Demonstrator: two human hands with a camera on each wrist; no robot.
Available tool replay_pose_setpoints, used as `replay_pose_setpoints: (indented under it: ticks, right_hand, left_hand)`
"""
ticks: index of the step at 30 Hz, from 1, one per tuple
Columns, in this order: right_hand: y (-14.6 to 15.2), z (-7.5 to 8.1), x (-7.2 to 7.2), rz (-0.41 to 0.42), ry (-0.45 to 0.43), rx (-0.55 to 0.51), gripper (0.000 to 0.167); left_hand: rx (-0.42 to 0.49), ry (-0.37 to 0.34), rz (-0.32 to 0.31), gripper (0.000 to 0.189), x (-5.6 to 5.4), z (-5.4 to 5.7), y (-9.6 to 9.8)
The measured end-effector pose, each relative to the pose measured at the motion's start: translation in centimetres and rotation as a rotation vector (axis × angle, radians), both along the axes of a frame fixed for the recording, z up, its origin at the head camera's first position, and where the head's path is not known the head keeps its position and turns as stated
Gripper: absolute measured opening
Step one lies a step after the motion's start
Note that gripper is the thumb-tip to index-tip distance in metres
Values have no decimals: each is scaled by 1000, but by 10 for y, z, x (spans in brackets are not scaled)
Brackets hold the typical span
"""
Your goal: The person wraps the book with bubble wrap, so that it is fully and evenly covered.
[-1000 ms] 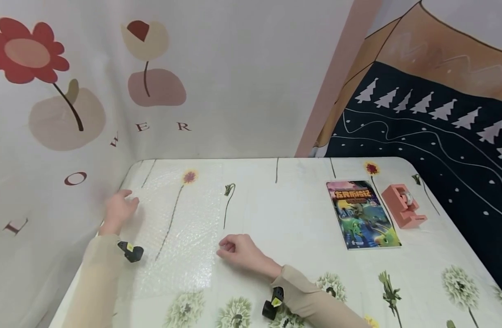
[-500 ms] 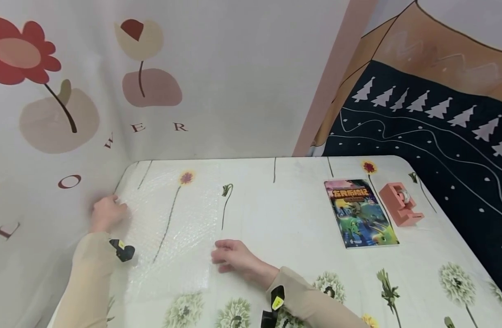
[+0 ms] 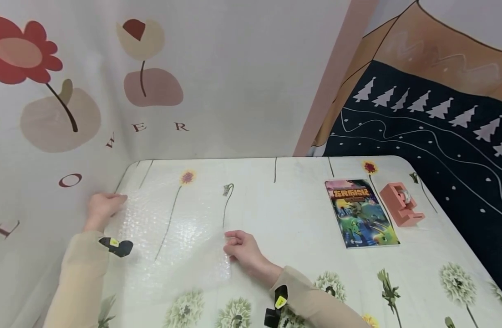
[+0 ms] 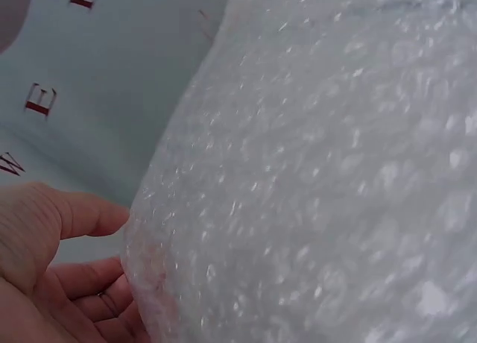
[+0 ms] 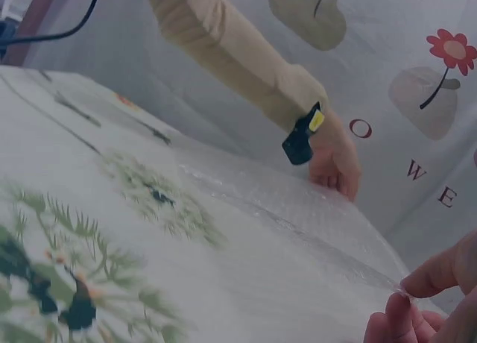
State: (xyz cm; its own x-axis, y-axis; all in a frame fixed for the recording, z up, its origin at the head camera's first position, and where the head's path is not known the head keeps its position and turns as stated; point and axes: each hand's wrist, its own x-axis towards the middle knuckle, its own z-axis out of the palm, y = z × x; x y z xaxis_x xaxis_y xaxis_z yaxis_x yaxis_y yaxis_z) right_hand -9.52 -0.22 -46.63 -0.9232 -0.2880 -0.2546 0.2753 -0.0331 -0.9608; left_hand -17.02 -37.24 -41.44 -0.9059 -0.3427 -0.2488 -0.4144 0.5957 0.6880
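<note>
A clear sheet of bubble wrap (image 3: pixel 174 246) spans the space between my two hands over the left part of the table, its near part lifted. My left hand (image 3: pixel 100 212) pinches its left edge. In the left wrist view, that hand's thumb lies at the edge of the bubble wrap (image 4: pixel 313 171), and some fingertips show blurred through the plastic. My right hand (image 3: pixel 247 253) pinches the opposite edge. The right wrist view shows the thumb and index finger of the right hand (image 5: pixel 432 302) meeting on a corner of the sheet.
On the table's right side lies a colourful comic-style book (image 3: pixel 361 214). Beside it stands a pink tape dispenser (image 3: pixel 398 205) with a roll in it. A white flower-print cloth (image 3: pixel 283 209) covers the table. Printed curtains (image 3: pixel 234 82) hang close behind and at the left.
Both hands have taken hold of the bubble wrap's edges. The sheet has lifted and shifted a little to the right. My left hand first moved outward to the left; the book and dispenser stay put.
</note>
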Motion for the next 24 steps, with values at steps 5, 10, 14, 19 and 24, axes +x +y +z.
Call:
replay_pose_setpoints:
  ticks: [5,10,14,19,24]
  right_hand:
    - [21,9,-3,2,101,76,36]
    - [49,39,0,-13,161,127,34]
    - [71,35,-4,-51,158,144,31]
    - [101,22,-12,-104,140,153,32]
    - [130,25,-14,-114,173,170,33]
  left_hand:
    - [170,12,12,59,0,6,3]
    - [255,-4,-11,57,4,12,14]
    - [248,-14,-81,59,12,14,24]
    - [313,15,-135,52,24,14,39]
    - [435,71,-140,39,37,12,56]
